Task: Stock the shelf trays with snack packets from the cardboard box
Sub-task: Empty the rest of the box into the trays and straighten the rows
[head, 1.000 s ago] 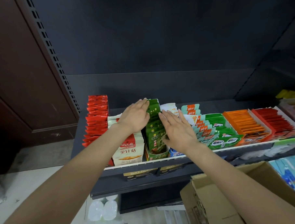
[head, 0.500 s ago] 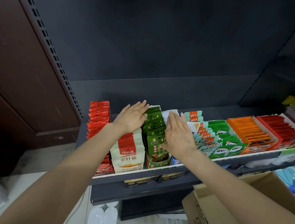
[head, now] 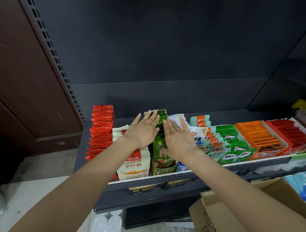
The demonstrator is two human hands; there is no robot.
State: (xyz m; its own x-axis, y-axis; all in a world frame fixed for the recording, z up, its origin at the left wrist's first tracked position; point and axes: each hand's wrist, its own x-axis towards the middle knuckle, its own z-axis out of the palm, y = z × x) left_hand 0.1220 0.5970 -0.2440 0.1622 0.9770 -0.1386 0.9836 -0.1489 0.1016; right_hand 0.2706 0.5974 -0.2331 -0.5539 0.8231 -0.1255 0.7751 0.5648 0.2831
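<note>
- Two hands reach over the front of the shelf (head: pixel 169 188), both flat with fingers straight and spread; neither grip has hold of anything.
- The left hand (head: pixel 143 130) lies palm down over the green packets (head: pixel 161 151) and the cream packets (head: pixel 133 165), its fingertips at the back of the green tray's (head: pixel 164 168) row.
- The right hand (head: pixel 178 139) lies just beside it, over the right side of the green packets and the white packets (head: pixel 177 118) behind; the two hands are close but whether they touch cannot be told.
- The green packets stand upright in their tray, between the cream packets on the left and a blue box (head: pixel 181 167) on the right.
- Farther left stands a row of red packets (head: pixel 101 131).
- To the right run teal-and-orange packets (head: pixel 206 131), bright green packets (head: pixel 236 147), an orange tray (head: pixel 262 139) and a red tray (head: pixel 297 136), all filled.
- The cardboard box (head: pixel 226 216) sits open at lower right, below the shelf and under the right forearm; its contents are hidden.
- Clear wrapped bottles (head: pixel 107 225) stand on the floor beneath the shelf.
</note>
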